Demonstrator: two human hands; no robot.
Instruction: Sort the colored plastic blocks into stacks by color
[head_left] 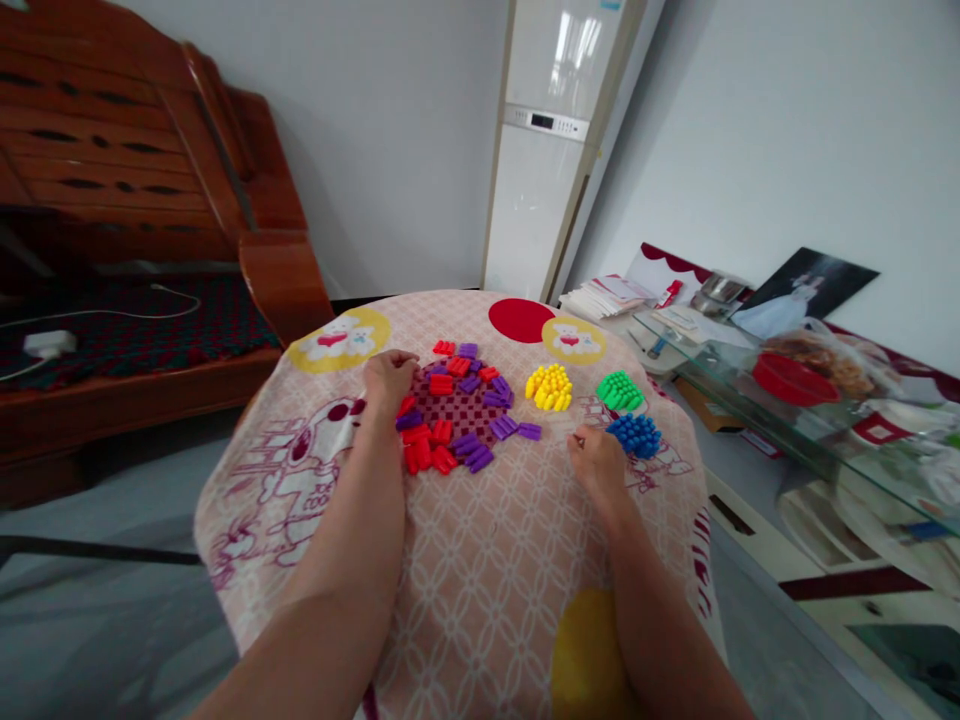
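My left hand (390,380) is at the left edge of a loose ring of small plastic pieces, its fingers bent together; what they hold, if anything, is hidden. Red pieces (441,384) and purple pieces (474,452) lie scattered there, many side by side in small groups. My right hand (598,462) is low over the cloth with fingers curled in, and I cannot make out anything inside them. Just right of it sits a pile of blue pieces (636,436). Beyond are a yellow pile (549,387) and a green pile (619,391).
A patterned pink cloth (480,560) covers the round table. To the right is a glass-topped cabinet (757,400) with papers (607,297), a red bowl (795,378) and a photo (806,290). A wooden bench (277,270) stands left; a white floor-standing unit (529,200) is behind.
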